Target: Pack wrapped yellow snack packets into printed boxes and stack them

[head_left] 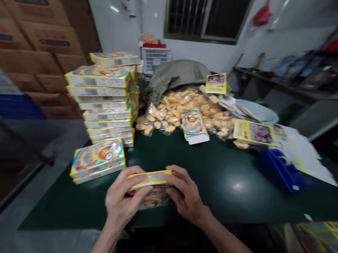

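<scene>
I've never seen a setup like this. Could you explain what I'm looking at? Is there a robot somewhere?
No robot here: these are a person's two bare hands. There is just one picture, taken by a camera worn on that person's head, looking forward and down.

The left hand and right hand grip a yellow box between them, close to the near edge of a dark green table.

On the table's left side stands a stack of similar boxes. Farther back, clear packets of something yellowish are heaped by a green sack. An open box leans on the heap. To the right lies a blue object, too blurred to name surely.
</scene>
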### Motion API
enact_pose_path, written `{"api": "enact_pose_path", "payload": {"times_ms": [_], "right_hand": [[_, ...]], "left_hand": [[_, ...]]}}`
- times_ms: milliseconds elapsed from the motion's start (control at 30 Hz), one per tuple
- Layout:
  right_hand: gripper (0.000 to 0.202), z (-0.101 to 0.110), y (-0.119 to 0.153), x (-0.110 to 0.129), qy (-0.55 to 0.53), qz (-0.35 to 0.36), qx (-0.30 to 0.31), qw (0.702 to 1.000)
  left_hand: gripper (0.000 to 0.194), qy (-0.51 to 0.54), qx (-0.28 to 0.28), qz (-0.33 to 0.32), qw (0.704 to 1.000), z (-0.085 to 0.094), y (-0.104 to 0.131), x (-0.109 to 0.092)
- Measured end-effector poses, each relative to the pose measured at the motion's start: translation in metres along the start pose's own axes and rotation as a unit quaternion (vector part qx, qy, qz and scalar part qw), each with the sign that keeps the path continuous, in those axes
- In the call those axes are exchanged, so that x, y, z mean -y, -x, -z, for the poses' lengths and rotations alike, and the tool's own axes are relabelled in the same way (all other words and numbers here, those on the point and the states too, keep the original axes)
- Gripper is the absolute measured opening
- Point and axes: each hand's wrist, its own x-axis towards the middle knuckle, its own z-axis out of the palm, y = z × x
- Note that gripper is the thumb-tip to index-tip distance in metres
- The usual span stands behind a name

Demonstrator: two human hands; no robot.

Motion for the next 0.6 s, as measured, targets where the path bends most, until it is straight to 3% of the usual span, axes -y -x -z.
{"api": "enact_pose_path", "payload": {"times_ms": [67,133,200,267,300,367,467,600], "right_hand": [[0.037,0.033,0.011,-0.015,0.095,-0.036,-0.020,0.995],[0.032,0.087,0.027,-0.035,0.206,-0.120,-0.114,0.964],[0.018,0.158,0.046,-0.055,0.311,-0.222,-0.220,0.898],[0.010,0.232,0.062,-0.071,0.383,-0.340,-0.300,0.805],[0.009,0.265,0.067,-0.076,0.388,-0.376,-0.301,0.786],[0.011,0.318,0.073,-0.084,0.367,-0.435,-0.268,0.777],[0.020,0.357,0.070,-0.091,0.293,-0.526,-0.182,0.777],[0.017,0.367,0.063,-0.104,0.209,-0.636,-0.106,0.735]], "left_hand": [[0.017,-0.032,-0.051,0.002,0.998,-0.004,-0.001,0.000],[0.019,-0.077,-0.114,-0.004,0.991,-0.008,-0.001,0.002],[0.020,-0.110,-0.133,-0.012,0.985,-0.015,-0.002,0.003],[0.020,-0.120,-0.114,-0.025,0.986,-0.021,-0.004,0.004],[0.020,-0.117,-0.104,-0.034,0.987,-0.024,-0.005,0.005],[0.023,-0.110,-0.100,-0.051,0.988,-0.028,-0.006,0.006],[0.025,-0.107,-0.105,-0.066,0.986,-0.029,-0.008,0.008],[0.022,-0.103,-0.101,-0.071,0.987,-0.028,-0.009,0.007]]}}
